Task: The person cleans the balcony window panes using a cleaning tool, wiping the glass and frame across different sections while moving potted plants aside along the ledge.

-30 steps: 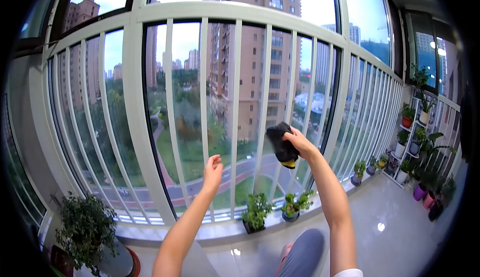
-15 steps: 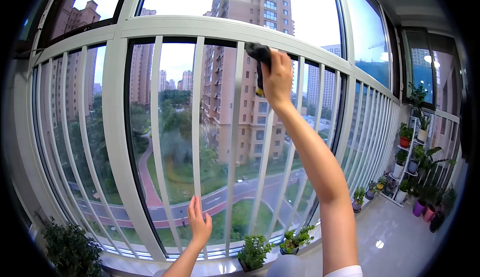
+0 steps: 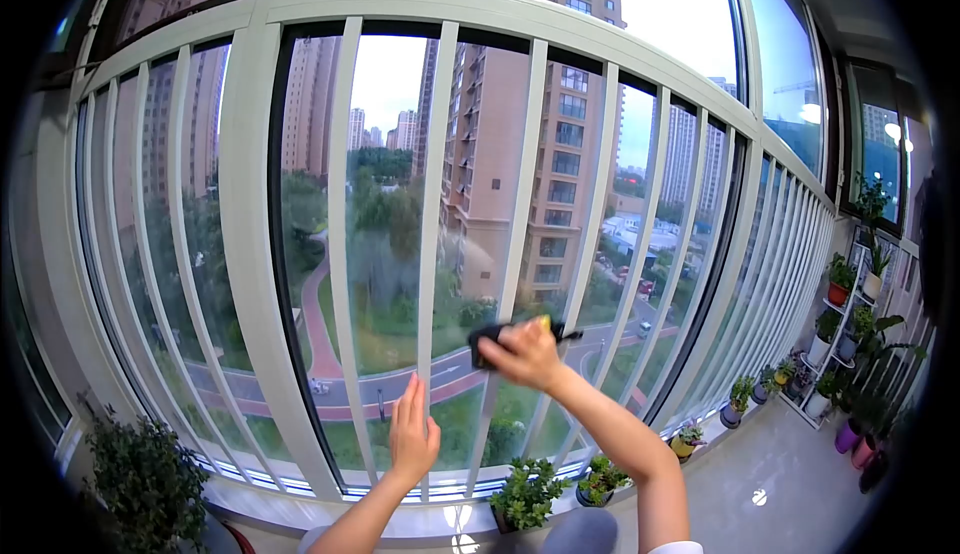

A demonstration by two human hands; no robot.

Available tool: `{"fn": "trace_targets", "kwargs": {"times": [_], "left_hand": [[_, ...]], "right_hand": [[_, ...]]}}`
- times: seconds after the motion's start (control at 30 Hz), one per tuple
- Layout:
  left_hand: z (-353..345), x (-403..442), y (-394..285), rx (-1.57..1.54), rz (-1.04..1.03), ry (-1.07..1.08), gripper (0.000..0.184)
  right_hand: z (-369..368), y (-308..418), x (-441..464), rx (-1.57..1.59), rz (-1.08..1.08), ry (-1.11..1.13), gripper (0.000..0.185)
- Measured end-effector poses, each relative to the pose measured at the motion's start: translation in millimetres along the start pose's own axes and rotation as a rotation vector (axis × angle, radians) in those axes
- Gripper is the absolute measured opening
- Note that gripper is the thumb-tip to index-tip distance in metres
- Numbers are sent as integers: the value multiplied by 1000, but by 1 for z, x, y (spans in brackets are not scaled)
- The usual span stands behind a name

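Head camera view: a person's two bare hands work at a row of white bars (image 3: 432, 214) in front of a tall window (image 3: 375, 294). The right hand (image 3: 522, 352) has its fingers closed around a dark cloth (image 3: 481, 342) with a bit of yellow, held at the lower middle of the bars; whether the cloth wraps a bar cannot be told. The left hand (image 3: 413, 434), lower and to the left, is raised with fingers extended, just beside a bar; contact is unclear. Below the hands stand small potted plants (image 3: 527, 492); a bushy plant (image 3: 140, 479) fills the lower left. Beyond the glass, a tall building (image 3: 490, 124) rises above a curving road (image 3: 360, 396).
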State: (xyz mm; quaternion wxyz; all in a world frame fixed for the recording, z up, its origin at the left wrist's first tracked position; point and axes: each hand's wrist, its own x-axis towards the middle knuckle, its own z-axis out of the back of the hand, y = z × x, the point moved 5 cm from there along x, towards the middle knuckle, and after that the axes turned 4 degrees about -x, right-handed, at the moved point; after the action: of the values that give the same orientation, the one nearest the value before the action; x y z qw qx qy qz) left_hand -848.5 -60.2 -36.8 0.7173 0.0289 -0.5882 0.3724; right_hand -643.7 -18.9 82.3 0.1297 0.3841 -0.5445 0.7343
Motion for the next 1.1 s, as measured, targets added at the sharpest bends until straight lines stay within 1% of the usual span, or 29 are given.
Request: {"fn": "trace_targets", "kwargs": {"times": [0.03,0.1,0.13,0.17,0.2,0.23,0.27,0.3,0.33,0.37,0.43,0.47,0.5,0.57,0.7,0.77,0.8,0.83,0.9,0.97,1.03,1.07,1.1], "left_hand": [[-1,-1,0,-1,4,0,67],[-3,-3,2,2,10,9,67],[-4,-3,2,6,0,-5,67],[-6,-4,2,8,-9,-20,67],[-8,-4,2,9,0,-10,67],[-8,-4,3,30,2,-19,67],[-9,-4,3,53,6,-26,67],[-10,-5,3,56,16,-13,67],[-10,-4,3,45,9,-22,67],[-8,-3,3,37,2,-32,67],[-8,-2,2,24,30,-34,67],[-8,-1,1,3,51,-46,66],[-8,0,1,10,65,-47,66],[-8,-2,-3,33,49,-58,65],[-12,-7,-4,47,33,-29,65],[-12,-9,-3,54,48,-9,65],[-12,-10,-5,53,49,1,66],[-13,-12,-6,49,47,11,67],[-14,-14,-4,48,50,12,69],[-18,-13,-5,56,27,9,69],[-18,-14,-4,60,16,11,70],[-18,-13,-3,76,8,21,70],[-17,-13,-3,64,-12,7,70]], "right_hand": [[3,15,-11,14,133,115,36],[9,5,-8,-24,253,174,38],[10,-9,7,-23,192,104,45],[13,-31,29,-159,177,65,44],[13,-53,53,-196,38,-18,41],[19,-76,82,-140,-108,-133,40],[22,-96,103,-124,-248,-129,42],[29,-107,123,-116,-326,-145,46],[28,-111,132,-93,-364,-168,48],[22,-108,132,-104,-384,-183,45],[15,-88,115,-123,-357,-221,39],[13,-72,99,-109,-345,-197,37],[9,-54,77,-80,-338,-146,37],[3,-12,30,-16,-251,-40,41],[1,64,-50,140,-99,329,42],[-3,84,-69,249,-68,473,38],[-6,86,-75,312,-59,518,33],[0,78,-64,440,-25,566,30],[15,47,-36,405,-23,433,33],[41,-14,18,207,-152,180,38],[66,-80,75,57,-322,6,55],[72,-111,98,-66,-347,-86,60],[75,-138,121,-169,-375,-162,58]]}}
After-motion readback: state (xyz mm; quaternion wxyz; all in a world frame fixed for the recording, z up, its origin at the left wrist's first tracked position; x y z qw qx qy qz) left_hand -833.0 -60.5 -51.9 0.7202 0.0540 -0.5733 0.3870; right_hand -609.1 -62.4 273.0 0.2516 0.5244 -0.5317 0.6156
